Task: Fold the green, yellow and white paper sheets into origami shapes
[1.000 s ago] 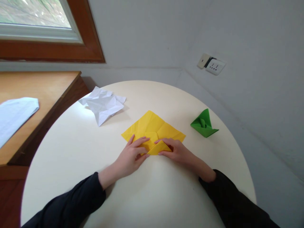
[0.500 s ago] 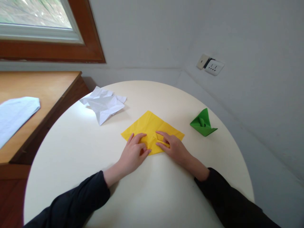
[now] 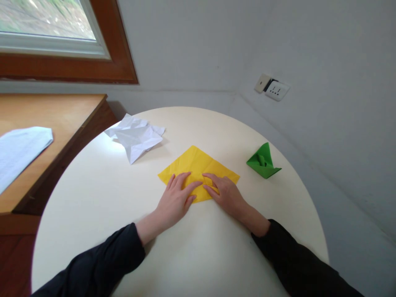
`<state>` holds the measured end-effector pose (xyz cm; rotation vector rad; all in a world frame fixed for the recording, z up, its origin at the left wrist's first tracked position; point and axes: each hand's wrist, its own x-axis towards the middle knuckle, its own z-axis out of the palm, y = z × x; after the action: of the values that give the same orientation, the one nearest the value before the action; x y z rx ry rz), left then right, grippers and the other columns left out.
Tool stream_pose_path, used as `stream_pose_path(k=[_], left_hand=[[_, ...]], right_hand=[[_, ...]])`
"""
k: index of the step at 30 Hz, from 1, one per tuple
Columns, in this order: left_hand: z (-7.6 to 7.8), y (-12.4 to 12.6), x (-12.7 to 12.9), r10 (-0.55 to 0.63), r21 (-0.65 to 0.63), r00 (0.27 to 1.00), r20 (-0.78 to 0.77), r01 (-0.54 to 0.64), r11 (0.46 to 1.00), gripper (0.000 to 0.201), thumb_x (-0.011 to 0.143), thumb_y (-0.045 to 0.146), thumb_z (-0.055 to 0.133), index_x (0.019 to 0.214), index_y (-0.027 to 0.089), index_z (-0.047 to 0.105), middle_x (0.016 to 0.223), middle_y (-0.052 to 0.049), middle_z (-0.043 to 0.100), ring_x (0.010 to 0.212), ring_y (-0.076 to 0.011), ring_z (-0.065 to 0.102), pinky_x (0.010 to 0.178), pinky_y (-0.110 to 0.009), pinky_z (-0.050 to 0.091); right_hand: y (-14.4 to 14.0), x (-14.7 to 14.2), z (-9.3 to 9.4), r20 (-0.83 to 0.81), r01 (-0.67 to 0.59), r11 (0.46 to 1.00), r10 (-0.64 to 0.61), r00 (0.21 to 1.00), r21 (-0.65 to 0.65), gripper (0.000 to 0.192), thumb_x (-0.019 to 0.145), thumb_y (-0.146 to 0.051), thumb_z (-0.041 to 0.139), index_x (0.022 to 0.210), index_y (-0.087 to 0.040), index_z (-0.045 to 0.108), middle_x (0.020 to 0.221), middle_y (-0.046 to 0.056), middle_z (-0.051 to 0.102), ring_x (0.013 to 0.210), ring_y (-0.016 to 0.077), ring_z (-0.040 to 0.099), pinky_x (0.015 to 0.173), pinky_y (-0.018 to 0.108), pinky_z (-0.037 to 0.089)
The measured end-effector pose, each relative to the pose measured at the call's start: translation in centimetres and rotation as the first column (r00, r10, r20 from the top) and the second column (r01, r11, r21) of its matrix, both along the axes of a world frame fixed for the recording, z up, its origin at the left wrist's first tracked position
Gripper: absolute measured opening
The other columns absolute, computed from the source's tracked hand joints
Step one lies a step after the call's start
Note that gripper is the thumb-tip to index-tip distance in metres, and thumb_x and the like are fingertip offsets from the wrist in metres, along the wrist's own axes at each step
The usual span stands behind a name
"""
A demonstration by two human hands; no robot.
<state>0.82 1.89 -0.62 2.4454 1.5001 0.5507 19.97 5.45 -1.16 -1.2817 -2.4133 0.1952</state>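
A yellow sheet of paper [image 3: 194, 165] lies flat near the middle of the round cream table [image 3: 102, 198], its near corner folded up toward the centre. My left hand [image 3: 177, 199] rests flat on the sheet's near left part, fingers spread and pressing down. My right hand [image 3: 225, 192] presses the folded flap from the right, its fingertips meeting the left hand's at the middle. Neither hand grips the paper; both lie on top of it.
A crumpled white paper [image 3: 135, 137] lies at the table's far left. A folded green paper shape [image 3: 263, 161] stands at the right. A wooden desk [image 3: 52, 115] with a white sheet [image 3: 18, 150] adjoins the table's left. A wall socket [image 3: 276, 90] is behind.
The near corner flap, raised a second ago, now lies flat on the sheet. My left fingers have opened out and slid right; my right hand has moved onto the flap.
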Motion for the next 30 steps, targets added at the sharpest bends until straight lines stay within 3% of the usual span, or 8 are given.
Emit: stream_pose_path(k=[4,12,22,30], left_hand=[[-0.3,-0.1,0.0,-0.053,0.018,0.993,-0.107,0.055,0.998,0.041,0.087,0.018,0.045,0.125,0.031,0.050,0.136,-0.011,0.042,0.127,-0.0298,0.037,0.104,-0.056,0.026],[-0.7,-0.2,-0.1,-0.038,0.041,0.992,-0.118,0.043,0.998,0.041,0.088,0.021,0.043,0.127,0.029,0.050,0.136,-0.012,0.043,0.128,-0.0287,0.036,0.106,-0.054,0.024],[0.1,-0.5,0.3,-0.023,0.021,0.994,-0.111,0.025,0.999,0.038,0.091,0.035,0.040,0.127,0.029,0.050,0.135,-0.013,0.044,0.128,-0.0309,0.037,0.105,-0.056,0.024],[0.1,-0.5,0.3,-0.028,0.007,0.989,-0.145,0.030,1.000,0.038,0.090,0.034,0.040,0.127,0.029,0.049,0.136,-0.013,0.042,0.129,-0.0308,0.034,0.106,-0.056,0.022]], right_hand=[[-0.1,-0.1,0.2,0.005,0.014,1.000,-0.014,1.000,-0.001,0.029,0.089,-0.028,0.047,0.113,-0.014,0.055,0.072,0.005,0.066,0.063,0.0195,0.060,0.065,0.031,0.042],[-0.9,0.3,0.9,-0.023,-0.002,0.999,0.001,1.000,-0.036,0.042,0.082,-0.033,0.054,0.120,-0.015,0.051,0.078,0.007,0.066,0.069,0.0212,0.060,0.069,0.034,0.041],[-1.1,0.3,1.2,0.023,0.002,0.996,0.000,1.000,-0.084,0.047,0.079,-0.031,0.058,0.122,-0.014,0.051,0.083,0.009,0.066,0.076,0.0231,0.061,0.072,0.037,0.039],[-0.4,1.3,1.7,-0.008,-0.043,0.977,0.043,0.999,-0.209,0.055,0.076,-0.029,0.063,0.127,-0.015,0.047,0.074,0.002,0.062,0.066,0.0175,0.055,0.068,0.033,0.040]])
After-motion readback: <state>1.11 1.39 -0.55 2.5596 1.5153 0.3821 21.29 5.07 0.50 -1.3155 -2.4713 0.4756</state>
